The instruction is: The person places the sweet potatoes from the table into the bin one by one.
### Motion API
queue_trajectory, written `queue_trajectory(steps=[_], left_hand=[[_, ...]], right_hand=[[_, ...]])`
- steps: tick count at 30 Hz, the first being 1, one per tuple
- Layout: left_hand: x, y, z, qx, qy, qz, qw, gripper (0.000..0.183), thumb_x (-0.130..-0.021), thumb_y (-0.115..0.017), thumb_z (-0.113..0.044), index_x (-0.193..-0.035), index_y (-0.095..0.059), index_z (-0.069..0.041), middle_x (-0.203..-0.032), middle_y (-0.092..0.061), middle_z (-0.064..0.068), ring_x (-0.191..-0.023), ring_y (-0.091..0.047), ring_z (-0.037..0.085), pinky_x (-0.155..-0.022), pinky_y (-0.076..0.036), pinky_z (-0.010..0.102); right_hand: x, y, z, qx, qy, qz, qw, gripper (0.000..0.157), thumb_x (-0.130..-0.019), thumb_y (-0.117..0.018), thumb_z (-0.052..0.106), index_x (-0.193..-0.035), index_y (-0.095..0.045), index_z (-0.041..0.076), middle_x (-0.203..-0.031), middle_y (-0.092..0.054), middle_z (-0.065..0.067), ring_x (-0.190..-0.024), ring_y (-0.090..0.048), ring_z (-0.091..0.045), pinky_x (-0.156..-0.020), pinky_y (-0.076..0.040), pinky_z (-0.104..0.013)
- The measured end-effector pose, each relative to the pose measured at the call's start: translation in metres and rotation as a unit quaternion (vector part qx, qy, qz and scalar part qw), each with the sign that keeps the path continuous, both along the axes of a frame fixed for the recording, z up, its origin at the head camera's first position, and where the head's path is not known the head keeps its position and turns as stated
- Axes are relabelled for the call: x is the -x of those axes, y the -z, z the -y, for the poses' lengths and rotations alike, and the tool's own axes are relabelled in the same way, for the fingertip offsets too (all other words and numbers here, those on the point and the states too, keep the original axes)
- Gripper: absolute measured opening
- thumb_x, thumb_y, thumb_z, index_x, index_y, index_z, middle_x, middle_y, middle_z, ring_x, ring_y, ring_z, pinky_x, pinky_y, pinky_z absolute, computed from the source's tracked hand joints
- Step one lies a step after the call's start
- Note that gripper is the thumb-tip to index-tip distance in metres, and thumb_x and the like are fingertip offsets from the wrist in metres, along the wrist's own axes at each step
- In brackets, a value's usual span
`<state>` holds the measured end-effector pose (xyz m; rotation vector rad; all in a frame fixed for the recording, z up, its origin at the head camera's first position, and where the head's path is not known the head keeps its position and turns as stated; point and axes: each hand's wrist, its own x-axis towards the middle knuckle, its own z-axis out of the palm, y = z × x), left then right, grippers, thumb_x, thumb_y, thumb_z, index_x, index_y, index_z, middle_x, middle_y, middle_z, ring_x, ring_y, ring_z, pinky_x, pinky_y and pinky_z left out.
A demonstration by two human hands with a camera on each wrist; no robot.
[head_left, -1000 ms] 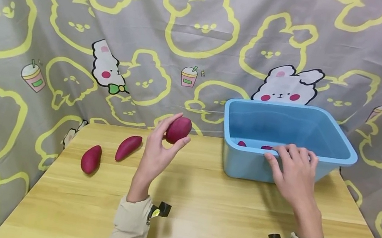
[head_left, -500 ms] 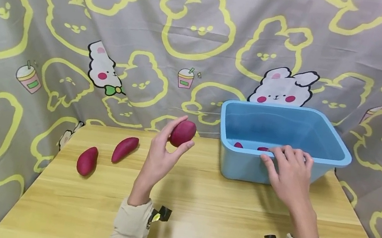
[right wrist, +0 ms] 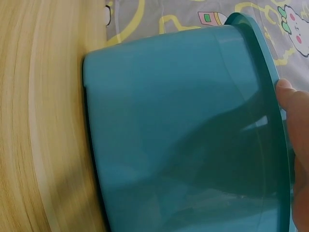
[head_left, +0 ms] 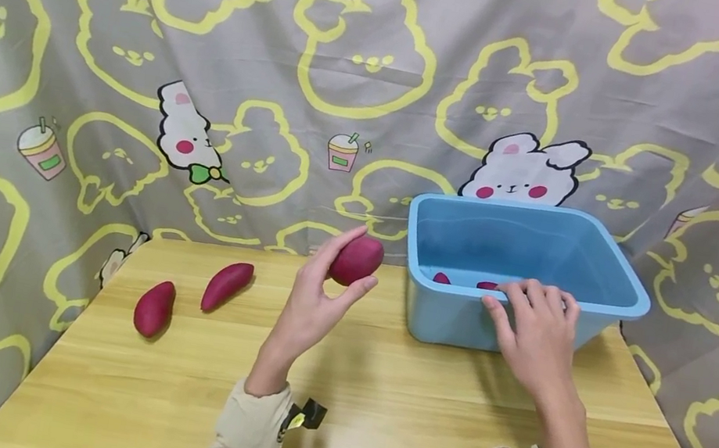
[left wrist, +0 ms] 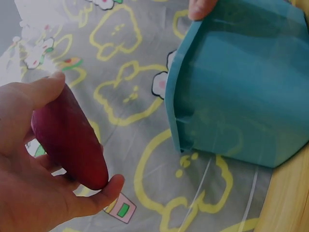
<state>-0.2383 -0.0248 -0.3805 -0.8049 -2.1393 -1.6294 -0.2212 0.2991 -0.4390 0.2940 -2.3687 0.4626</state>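
My left hand (head_left: 317, 304) holds a purple-red sweet potato (head_left: 357, 261) between thumb and fingers, raised above the table to the left of the blue tub (head_left: 451, 315). In the left wrist view the held sweet potato (left wrist: 70, 137) is tilted, its lower end near a fingertip. My right hand (head_left: 536, 341) grips the tub's near rim, thumb outside and fingers over the edge; the right wrist view shows the thumb (right wrist: 286, 89) on that rim. Inside the tub, parts of two sweet potatoes (head_left: 441, 278) show above the rim; the rest of its floor is hidden by the near wall.
Two more sweet potatoes lie on the wooden table (head_left: 398, 421) at the left: a plump one (head_left: 154, 309) and a slimmer one (head_left: 227, 287) behind it. A grey curtain (head_left: 257, 25) with yellow cartoon outlines hangs close behind the table and along both sides.
My left hand has moved slightly right with the sweet potato, closer to the tub. The right hand stays on the rim. The whole head view has shifted a little.
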Motion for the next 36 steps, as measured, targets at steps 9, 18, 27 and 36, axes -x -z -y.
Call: queue_trajectory(steps=[9,18,27,36], left_hand=[[-0.007,-0.009,-0.014,-0.003,-0.010,0.020,0.9997,0.062,-0.089,-0.078,-0.002,-0.146,-0.054,-0.007,-0.140,-0.058,0.014,-0.121,-0.057,0.029,-0.091,-0.056,0.048],[0.011,0.008,-0.018,-0.017,0.029,0.035,0.9988,0.062,-0.098,-0.070,-0.015,-0.154,-0.044,-0.022,-0.145,-0.052,0.004,-0.122,-0.054,0.024,-0.089,-0.057,0.045],[0.015,-0.002,-0.033,-0.040,0.087,0.044,0.9944,0.063,-0.100,-0.061,-0.015,-0.156,-0.034,-0.026,-0.147,-0.047,0.001,-0.125,-0.051,0.024,-0.088,-0.057,0.043],[0.015,-0.013,-0.052,-0.030,0.089,0.023,0.9953,0.057,-0.101,-0.059,-0.016,-0.154,-0.039,-0.016,-0.144,-0.049,0.007,-0.122,-0.051,0.024,-0.088,-0.057,0.041]], right_hand=[[0.002,-0.001,-0.001,-0.002,-0.004,-0.004,1.000,0.027,-0.097,-0.070,0.033,-0.110,-0.070,0.009,-0.105,-0.063,-0.014,-0.108,-0.051,-0.038,-0.104,-0.025,-0.065],[0.000,0.000,0.001,0.002,-0.001,-0.003,1.000,0.026,-0.097,-0.070,0.032,-0.109,-0.070,0.009,-0.105,-0.063,-0.014,-0.108,-0.050,-0.039,-0.103,-0.025,-0.065],[0.000,-0.001,-0.001,0.001,-0.001,-0.004,1.000,0.027,-0.097,-0.070,0.032,-0.110,-0.070,0.009,-0.105,-0.062,-0.015,-0.109,-0.050,-0.040,-0.103,-0.025,-0.065],[0.000,0.000,-0.001,0.001,-0.001,-0.006,1.000,0.027,-0.097,-0.070,0.032,-0.110,-0.070,0.009,-0.104,-0.062,-0.014,-0.109,-0.050,-0.039,-0.104,-0.025,-0.065]])
